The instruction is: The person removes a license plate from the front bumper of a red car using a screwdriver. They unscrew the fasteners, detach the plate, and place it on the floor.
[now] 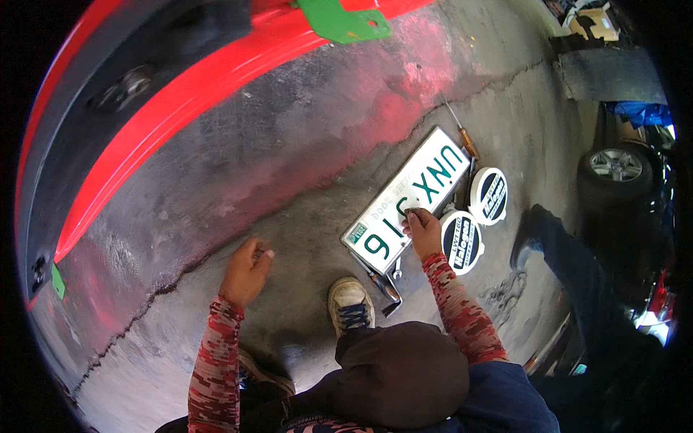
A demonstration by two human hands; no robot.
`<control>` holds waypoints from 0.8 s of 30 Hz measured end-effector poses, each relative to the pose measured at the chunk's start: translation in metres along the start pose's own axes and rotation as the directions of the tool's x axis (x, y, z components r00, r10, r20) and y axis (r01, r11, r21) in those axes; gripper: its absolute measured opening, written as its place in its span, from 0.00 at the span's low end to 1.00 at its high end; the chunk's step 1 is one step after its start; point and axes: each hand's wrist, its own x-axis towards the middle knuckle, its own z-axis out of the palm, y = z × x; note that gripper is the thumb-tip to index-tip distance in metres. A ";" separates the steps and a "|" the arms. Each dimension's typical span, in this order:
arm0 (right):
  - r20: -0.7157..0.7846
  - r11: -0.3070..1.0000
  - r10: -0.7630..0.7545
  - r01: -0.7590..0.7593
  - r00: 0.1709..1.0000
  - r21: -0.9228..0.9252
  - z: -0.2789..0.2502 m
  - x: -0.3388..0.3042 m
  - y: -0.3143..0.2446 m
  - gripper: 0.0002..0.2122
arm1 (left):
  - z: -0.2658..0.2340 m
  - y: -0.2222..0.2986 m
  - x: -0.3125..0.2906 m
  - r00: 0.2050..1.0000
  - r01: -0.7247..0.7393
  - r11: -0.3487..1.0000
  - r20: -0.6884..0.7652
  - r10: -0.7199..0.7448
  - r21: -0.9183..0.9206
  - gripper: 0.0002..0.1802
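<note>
A white licence plate (393, 216) with green characters lies flat on the cracked concrete floor. My right hand (422, 229) rests on its middle, fingers pinched on the plate's surface; whether it holds something small I cannot tell. My left hand (247, 273) hovers over bare concrete to the left, fingers loosely curled, holding nothing. Under the plate's near corner lie metal hand tools (386, 285). A screwdriver (462, 133) with an orange handle lies just beyond the plate's far end.
A red car bumper (180, 94) curves across the upper left, with a green bracket (343, 22). Two round dark-and-white discs (476, 216) lie right of the plate. Another person's dark-clad leg (570, 252) stands at right. A car wheel (613, 166) is farther right. My shoe (351, 307) is near the plate.
</note>
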 end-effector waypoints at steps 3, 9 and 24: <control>-0.118 0.994 0.095 -0.089 0.988 0.056 -0.010 -0.004 0.007 0.09 | 0.006 -0.003 0.005 0.999 -0.050 0.997 -0.006 0.050 0.053 0.14; -0.194 0.987 0.128 -0.144 0.973 -0.070 -0.009 -0.044 0.039 0.12 | 0.023 -0.004 0.010 0.999 0.019 0.997 0.030 -0.022 0.080 0.14; -0.190 0.941 -0.001 -0.063 0.982 -0.333 -0.009 -0.117 0.020 0.12 | 0.037 0.004 0.008 0.998 -0.021 0.994 0.064 0.014 0.110 0.13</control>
